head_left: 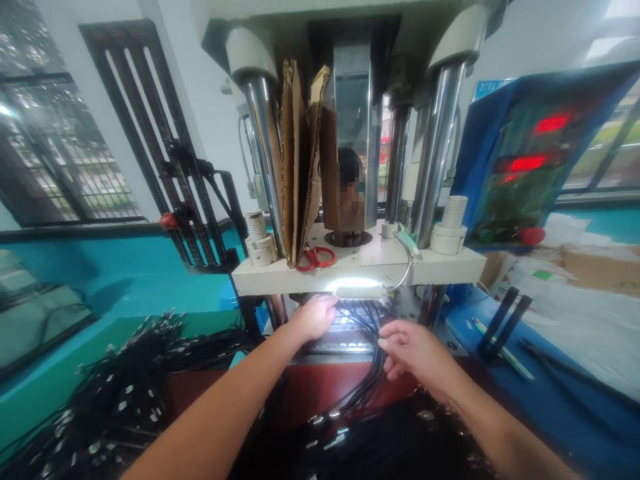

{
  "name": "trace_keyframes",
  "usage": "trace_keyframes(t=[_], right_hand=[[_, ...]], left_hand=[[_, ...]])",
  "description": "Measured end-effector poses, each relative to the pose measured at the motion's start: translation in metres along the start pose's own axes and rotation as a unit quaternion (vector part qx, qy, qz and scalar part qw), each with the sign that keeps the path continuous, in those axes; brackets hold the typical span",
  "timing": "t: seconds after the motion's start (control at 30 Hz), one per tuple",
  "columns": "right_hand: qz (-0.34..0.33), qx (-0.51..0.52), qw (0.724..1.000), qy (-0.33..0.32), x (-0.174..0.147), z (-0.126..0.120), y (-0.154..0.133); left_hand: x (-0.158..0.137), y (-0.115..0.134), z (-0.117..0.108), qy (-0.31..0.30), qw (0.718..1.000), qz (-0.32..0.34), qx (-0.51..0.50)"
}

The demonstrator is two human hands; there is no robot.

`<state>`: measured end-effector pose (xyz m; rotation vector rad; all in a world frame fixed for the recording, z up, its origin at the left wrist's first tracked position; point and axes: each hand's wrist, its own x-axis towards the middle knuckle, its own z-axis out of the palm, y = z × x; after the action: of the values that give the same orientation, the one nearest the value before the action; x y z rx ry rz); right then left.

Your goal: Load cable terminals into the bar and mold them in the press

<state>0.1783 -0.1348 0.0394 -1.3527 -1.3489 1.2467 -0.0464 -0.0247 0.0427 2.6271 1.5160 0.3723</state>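
A bundle of black cables (371, 370) runs from a metal mould (345, 347) under the press plate down toward the bottom of the view. My right hand (411, 348) is closed at the bundle's right side, thumb and fingers pinching at the cables. At the mould's upper left edge, my left hand (316, 317) has its fingers curled together close to the cable ends. Whatever lies between those fingers is hidden. A lamp (361, 292) shines on the mould from the plate's front edge.
Red-handled scissors (316, 258) and upright cardboard sheets (299, 173) are on the press plate (440, 270). Piled black cables (120, 393) lie at left. A blue control box (530, 153) stands at right, above a blue surface (560, 413) with pliers-like handles (565, 370).
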Motion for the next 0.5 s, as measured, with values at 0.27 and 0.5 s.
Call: trace_keyframes(t=[0.27,0.5], right_hand=[[-0.005,-0.042,0.999,-0.004,0.004,0.006,0.006],[-0.046,-0.195,0.980,0.005,0.011,-0.004,0.010]], left_hand=[[0.007,0.019,0.005,0.025,0.998,-0.058,0.006],[0.008,0.027,0.013,0.046,0.995,-0.086,0.020]])
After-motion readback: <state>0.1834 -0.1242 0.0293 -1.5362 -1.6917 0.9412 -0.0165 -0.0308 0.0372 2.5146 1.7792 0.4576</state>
